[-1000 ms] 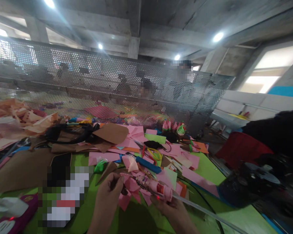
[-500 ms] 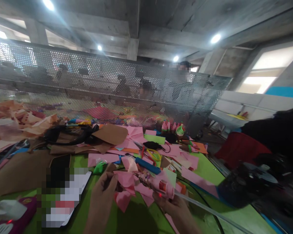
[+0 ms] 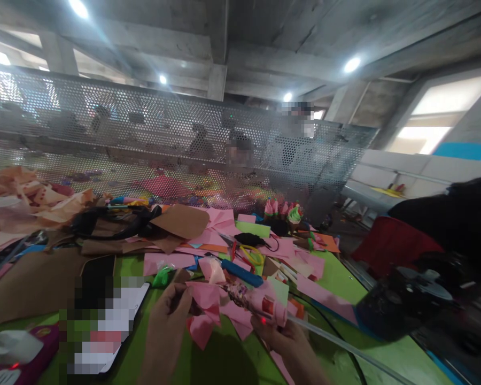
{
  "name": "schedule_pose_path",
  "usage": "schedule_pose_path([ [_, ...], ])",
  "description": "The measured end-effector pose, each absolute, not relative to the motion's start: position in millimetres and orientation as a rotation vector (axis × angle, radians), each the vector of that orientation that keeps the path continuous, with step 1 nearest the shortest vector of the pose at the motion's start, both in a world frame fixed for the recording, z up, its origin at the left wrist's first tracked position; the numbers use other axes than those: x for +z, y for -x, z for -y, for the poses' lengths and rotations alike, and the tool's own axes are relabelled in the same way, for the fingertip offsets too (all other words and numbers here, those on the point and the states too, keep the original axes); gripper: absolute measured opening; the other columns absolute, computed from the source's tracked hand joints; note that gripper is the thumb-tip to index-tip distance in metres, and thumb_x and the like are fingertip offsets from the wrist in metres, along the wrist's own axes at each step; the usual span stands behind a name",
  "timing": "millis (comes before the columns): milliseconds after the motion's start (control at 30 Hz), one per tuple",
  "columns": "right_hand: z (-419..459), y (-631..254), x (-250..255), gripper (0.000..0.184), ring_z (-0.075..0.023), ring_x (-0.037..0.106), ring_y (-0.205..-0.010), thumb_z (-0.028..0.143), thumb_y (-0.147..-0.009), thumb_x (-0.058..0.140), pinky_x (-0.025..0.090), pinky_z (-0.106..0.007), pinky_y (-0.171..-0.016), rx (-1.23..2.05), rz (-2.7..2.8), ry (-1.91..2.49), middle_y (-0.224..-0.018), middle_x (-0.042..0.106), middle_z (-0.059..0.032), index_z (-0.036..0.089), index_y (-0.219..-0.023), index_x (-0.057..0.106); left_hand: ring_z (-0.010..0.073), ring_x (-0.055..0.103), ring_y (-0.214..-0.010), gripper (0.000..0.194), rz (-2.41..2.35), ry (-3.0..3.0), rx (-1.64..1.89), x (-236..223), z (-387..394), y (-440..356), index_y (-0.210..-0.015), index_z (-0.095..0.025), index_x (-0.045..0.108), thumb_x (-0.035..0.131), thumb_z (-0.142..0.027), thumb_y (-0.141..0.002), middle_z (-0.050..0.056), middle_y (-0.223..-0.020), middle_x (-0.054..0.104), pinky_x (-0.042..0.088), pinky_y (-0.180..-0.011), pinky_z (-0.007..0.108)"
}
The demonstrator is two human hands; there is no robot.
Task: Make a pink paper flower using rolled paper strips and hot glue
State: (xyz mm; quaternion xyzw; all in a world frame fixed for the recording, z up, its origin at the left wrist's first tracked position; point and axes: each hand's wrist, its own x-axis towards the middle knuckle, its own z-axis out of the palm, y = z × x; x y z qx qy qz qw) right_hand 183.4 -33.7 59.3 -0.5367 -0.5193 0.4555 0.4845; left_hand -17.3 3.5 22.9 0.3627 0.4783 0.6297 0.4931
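Observation:
My left hand (image 3: 165, 326) is closed around a folded pink paper piece (image 3: 203, 310), held just above the green table (image 3: 344, 278). My right hand (image 3: 291, 342) grips a pink glue gun (image 3: 260, 303) whose tip points left toward that paper. A clear glue stick (image 3: 344, 347) trails from the gun's back toward the lower right. Both hands sit low in the view, close together.
Pink, orange and green paper scraps (image 3: 240, 240) litter the table, with brown card (image 3: 182, 219), a blue tool (image 3: 243, 272), scissors (image 3: 252, 254) and a phone (image 3: 100, 305). A perforated metal screen (image 3: 164, 139) stands behind, people beyond it. A black and red heap (image 3: 425, 251) lies right.
The pink paper and the glue gun have shifted slightly up in view; the gun tip has stayed against the paper. Both hands keep their grip.

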Motion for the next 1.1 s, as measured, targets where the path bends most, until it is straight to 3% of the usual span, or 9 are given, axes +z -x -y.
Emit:
schedule_pose_path([
  [167, 32.8, -181.1, 59.8, 0.049, -0.0324, 0.065, -0.096, 0.061, -0.066, 0.075, 0.053, -0.039, -0.085, 1.086, 1.28, 1.27, -0.093, 0.075, -0.0094, 0.018, -0.088, 0.075, 0.0147, 0.059, -0.05, 0.036, -1.186, -0.855, 1.55, 28.8, -2.4, 15.8, -0.062, -0.017, 0.061, 0.075, -0.05, -0.064, -0.002, -0.052, 0.061, 0.053, -0.053, 0.025],
  [267, 31.4, -187.2, 57.4, 0.044, -0.024, 0.064, -0.072, 0.058, -0.067, 0.076, 0.053, -0.033, -0.07, 1.033, 1.255, 1.329, -0.073, 0.07, -0.0053, 0.018, -0.084, 0.074, 0.0164, 0.06, -0.05, 0.042, -1.182, -0.801, 1.505, 32.1, -2.0, 19.0, -0.065, -0.017, 0.063, 0.078, -0.055, -0.056, -0.002, -0.054, 0.062, 0.054, -0.05, 0.027],
  [333, 32.4, -196.9, 57.2, 0.043, -0.0148, 0.051, -0.053, 0.057, -0.067, 0.076, 0.045, -0.027, -0.053, 1.021, 1.215, 1.403, -0.06, 0.061, -0.0007, 0.016, -0.079, 0.071, 0.0159, 0.06, -0.05, 0.043, -1.188, -0.775, 1.511, 29.8, -1.9, 22.7, -0.068, -0.016, 0.064, 0.079, -0.055, -0.055, -0.003, -0.054, 0.062, 0.054, -0.048, 0.026],
  [433, 41.0, -220.3, 61.3, 0.046, -0.0088, 0.036, -0.048, 0.059, -0.064, 0.076, 0.03, -0.023, -0.046, 1.012, 1.142, 1.406, -0.056, 0.051, 0.0031, 0.015, -0.074, 0.065, 0.0127, 0.062, -0.054, 0.037, -1.199, -0.782, 1.512, 21.3, -2.2, 27.6, -0.071, -0.016, 0.065, 0.079, -0.048, -0.06, -0.003, -0.059, 0.064, 0.056, -0.053, 0.021],
  [567, 66.8, -260.1, 67.5, 0.046, -0.0091, 0.034, -0.047, 0.059, -0.068, 0.073, 0.024, -0.023, -0.046, 0.929, 1.052, 1.505, -0.049, 0.043, 0.0063, 0.018, -0.064, 0.053, 0.0095, 0.062, -0.054, 0.029, -1.154, -0.69, 1.553, 14.0, -1.7, 28.5, -0.073, -0.017, 0.067, 0.081, -0.039, -0.06, -0.004, -0.063, 0.066, 0.056, -0.053, 0.016],
  [867, 108.1, -299.6, 49.4, 0.036, -0.0117, 0.049, -0.05, 0.051, -0.072, 0.069, 0.04, -0.023, -0.047, 0.882, 0.977, 1.712, -0.059, 0.056, 0.0043, 0.018, -0.08, 0.056, 0.009, 0.063, -0.052, 0.024, -1.136, -0.654, 1.535, 12.6, 2.6, 27.0, -0.075, -0.018, 0.068, 0.08, -0.033, -0.06, -0.005, -0.063, 0.068, 0.055, -0.052, 0.015],
  [1000, 98.3, -295.7, 35.8, 0.035, -0.0097, 0.045, -0.046, 0.045, -0.067, 0.07, 0.034, -0.021, -0.044, 0.876, 1.059, 1.802, -0.057, 0.052, 0.0071, 0.017, -0.087, 0.059, 0.008, 0.062, -0.053, 0.024, -1.113, -0.633, 1.561, 13.1, 3.5, 25.5, -0.072, -0.017, 0.069, 0.08, -0.032, -0.058, -0.005, -0.065, 0.069, 0.055, -0.053, 0.015],
  [1100, 88.7, -294.0, 28.9, 0.029, -0.0087, 0.038, -0.042, 0.043, -0.068, 0.066, 0.029, -0.021, -0.043, 0.796, 1.133, 1.912, -0.054, 0.047, 0.0078, 0.018, -0.081, 0.059, 0.0093, 0.063, -0.053, 0.024, -1.116, -0.605, 1.549, 14.4, 3.5, 28.5, -0.071, -0.017, 0.068, 0.08, -0.032, -0.057, -0.005, -0.063, 0.068, 0.056, -0.053, 0.017],
])
